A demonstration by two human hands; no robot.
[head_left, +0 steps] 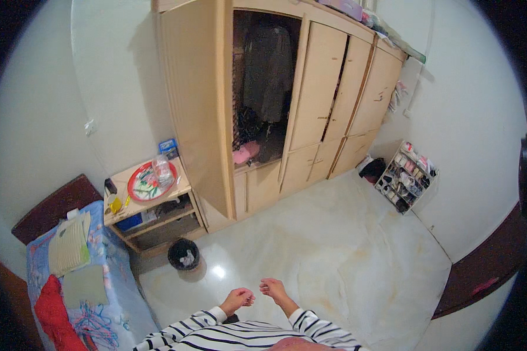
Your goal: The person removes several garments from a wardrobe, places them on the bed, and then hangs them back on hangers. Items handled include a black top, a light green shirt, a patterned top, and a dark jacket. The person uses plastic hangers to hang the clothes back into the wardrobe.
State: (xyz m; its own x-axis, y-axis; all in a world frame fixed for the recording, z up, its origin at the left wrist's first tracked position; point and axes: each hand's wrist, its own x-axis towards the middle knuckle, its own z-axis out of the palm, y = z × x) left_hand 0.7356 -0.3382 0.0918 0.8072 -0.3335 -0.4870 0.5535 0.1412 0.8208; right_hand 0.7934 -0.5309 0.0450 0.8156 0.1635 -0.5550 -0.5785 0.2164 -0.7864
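Observation:
Both of my hands are raised in front of my striped shirt, over the pale marble-look floor (333, 245). My left hand (239, 299) has loosely curled fingers and holds nothing that I can see. A short gap to its right, my right hand (273, 288) is empty, with its fingers apart and pointing left. Beyond them stands a wooden wardrobe (318, 87) with one tall door (202, 109) swung open. Dark clothes (268, 70) hang inside, above a pink item (247, 152). A black waste bin (183, 254) with crumpled waste stands on the floor to the left.
A bedside cabinet (118, 180) bears a red-rimmed round tray (134, 196) and a yellow cup (114, 204). The bed (127, 294) at left holds a pillow (70, 245), red cloth (52, 307) and hangers (96, 327). A shoe rack (406, 182) stands by the right wall.

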